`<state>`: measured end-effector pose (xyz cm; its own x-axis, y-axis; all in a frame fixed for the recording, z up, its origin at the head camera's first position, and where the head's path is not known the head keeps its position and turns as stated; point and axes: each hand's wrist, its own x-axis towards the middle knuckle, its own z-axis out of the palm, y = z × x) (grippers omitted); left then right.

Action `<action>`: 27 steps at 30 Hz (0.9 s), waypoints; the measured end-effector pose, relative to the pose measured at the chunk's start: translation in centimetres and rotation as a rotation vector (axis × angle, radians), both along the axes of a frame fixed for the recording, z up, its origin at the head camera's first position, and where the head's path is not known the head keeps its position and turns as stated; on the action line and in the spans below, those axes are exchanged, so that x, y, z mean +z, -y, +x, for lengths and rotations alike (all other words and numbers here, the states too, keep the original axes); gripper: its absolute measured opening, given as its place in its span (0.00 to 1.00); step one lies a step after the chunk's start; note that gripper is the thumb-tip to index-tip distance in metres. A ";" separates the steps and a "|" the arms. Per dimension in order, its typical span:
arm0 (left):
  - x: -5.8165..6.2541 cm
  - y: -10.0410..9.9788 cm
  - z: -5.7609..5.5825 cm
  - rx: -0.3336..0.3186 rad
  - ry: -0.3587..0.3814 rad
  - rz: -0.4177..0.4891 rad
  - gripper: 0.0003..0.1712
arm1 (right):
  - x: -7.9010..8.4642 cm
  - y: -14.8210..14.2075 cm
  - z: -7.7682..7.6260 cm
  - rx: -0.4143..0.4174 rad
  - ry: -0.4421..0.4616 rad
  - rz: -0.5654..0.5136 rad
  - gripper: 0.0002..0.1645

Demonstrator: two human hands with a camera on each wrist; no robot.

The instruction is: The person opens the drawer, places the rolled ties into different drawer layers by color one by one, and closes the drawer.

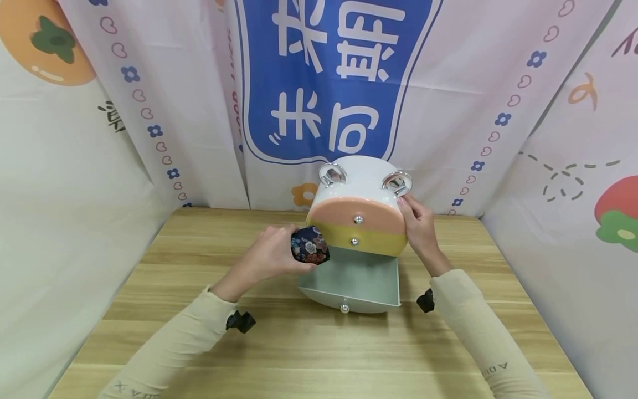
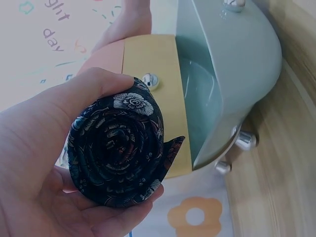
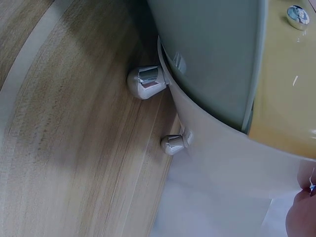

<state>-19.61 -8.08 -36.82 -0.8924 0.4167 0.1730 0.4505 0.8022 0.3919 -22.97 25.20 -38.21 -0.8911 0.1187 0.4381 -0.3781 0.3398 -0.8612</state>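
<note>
My left hand [image 1: 269, 252] holds a rolled necktie [image 1: 310, 245], dark with a floral print, above the left side of a pulled-out pale green drawer [image 1: 356, 277]. In the left wrist view the coiled tie [image 2: 116, 148] shows its spiral end, thumb on one side and fingers on the other. The drawer is the bottom one of a small white cabinet [image 1: 369, 166] with ear-like rings on top. Its orange drawer [image 1: 339, 213] and yellow drawer [image 1: 379, 243] are closed. My right hand [image 1: 421, 233] grips the cabinet's right side near the ring; only fingertips [image 3: 300, 215] show in the right wrist view.
The cabinet stands on short silver feet [image 3: 147, 82] at the back of a wood-grain table [image 1: 299, 349]. Printed cloth [image 1: 199, 111] hangs behind and on both sides. Silver ball knobs [image 1: 345, 308] stick out from the drawer fronts.
</note>
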 end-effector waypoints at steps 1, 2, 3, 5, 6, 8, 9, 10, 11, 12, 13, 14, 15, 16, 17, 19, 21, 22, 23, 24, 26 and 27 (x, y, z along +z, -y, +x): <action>-0.1 -0.2 0.0 -0.005 0.006 0.003 0.44 | 0.0 0.0 0.0 0.000 0.000 0.001 0.26; -0.3 -0.3 0.0 -0.012 0.010 0.009 0.44 | -0.1 0.0 0.1 0.002 0.000 0.001 0.26; -0.4 -0.5 0.0 -0.018 0.016 0.014 0.44 | -0.1 0.0 0.1 0.004 0.002 -0.001 0.25; -0.7 -0.8 0.1 -0.030 0.024 0.027 0.43 | -0.2 0.0 0.1 0.005 0.000 0.000 0.25; -0.8 -0.9 0.1 -0.034 0.026 0.034 0.43 | -0.2 0.0 0.1 0.006 0.000 -0.003 0.26; -1.1 -1.2 0.1 -0.045 0.031 0.052 0.43 | -0.2 0.0 0.0 0.007 -0.002 -0.002 0.26; -1.2 -1.3 0.2 -0.050 0.032 0.058 0.42 | -0.2 0.0 0.0 0.008 -0.002 -0.005 0.26; -1.3 -1.4 0.2 -0.057 0.030 0.062 0.42 | -0.2 0.0 -0.1 0.009 -0.004 -0.007 0.26; -1.4 -1.5 0.2 -0.064 0.029 0.064 0.42 | -0.2 0.0 -0.1 0.009 -0.003 -0.010 0.26; -1.6 -1.7 0.2 -0.070 0.031 0.065 0.43 | -0.2 0.0 -0.1 0.012 -0.004 -0.010 0.26; -1.7 -1.8 0.3 -0.078 0.031 0.063 0.43 | -0.2 0.0 -0.1 0.012 -0.004 -0.010 0.26; -1.9 -1.9 0.2 -0.083 0.034 0.061 0.44 | -0.2 0.0 -0.1 0.012 -0.005 -0.010 0.26; -2.0 -2.0 0.2 -0.087 0.033 0.053 0.44 | -0.2 0.0 -0.1 0.011 -0.005 -0.012 0.26; -2.2 -2.1 0.3 -0.090 0.035 0.051 0.45 | -0.2 0.0 -0.1 0.011 -0.006 -0.008 0.26; -2.4 -2.2 0.3 -0.091 0.037 0.047 0.45 | -0.2 0.0 -0.1 0.010 -0.007 -0.006 0.26; -2.6 -2.4 0.3 -0.094 0.036 0.039 0.46 | -0.2 -0.1 -0.2 0.009 -0.010 -0.007 0.26; -2.8 -2.5 0.3 -0.102 0.034 0.042 0.46 | -0.1 -0.1 -0.2 0.013 -0.015 -0.008 0.26; -3.0 -2.6 0.3 -0.105 0.032 0.043 0.46 | -0.1 -0.1 -0.2 0.015 -0.017 -0.013 0.26; -3.0 -2.7 0.3 -0.110 0.029 0.043 0.45 | -0.1 -0.1 -0.3 0.017 -0.018 -0.020 0.26; -3.1 -2.8 0.3 -0.115 0.028 0.047 0.45 | -0.2 -0.1 -0.3 0.018 -0.020 -0.022 0.25; -3.3 -2.9 0.3 -0.123 0.027 0.055 0.44 | -0.2 -0.1 -0.3 0.019 -0.023 -0.025 0.25; -3.4 -3.0 0.3 -0.124 0.025 0.055 0.44 | -0.2 -0.1 -0.3 0.019 -0.027 -0.026 0.25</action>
<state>-19.28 -5.05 -40.21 -0.8390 0.5144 0.1772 0.5344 0.7180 0.4459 -23.26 25.27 -38.43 -0.8813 0.1136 0.4586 -0.4072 0.3099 -0.8592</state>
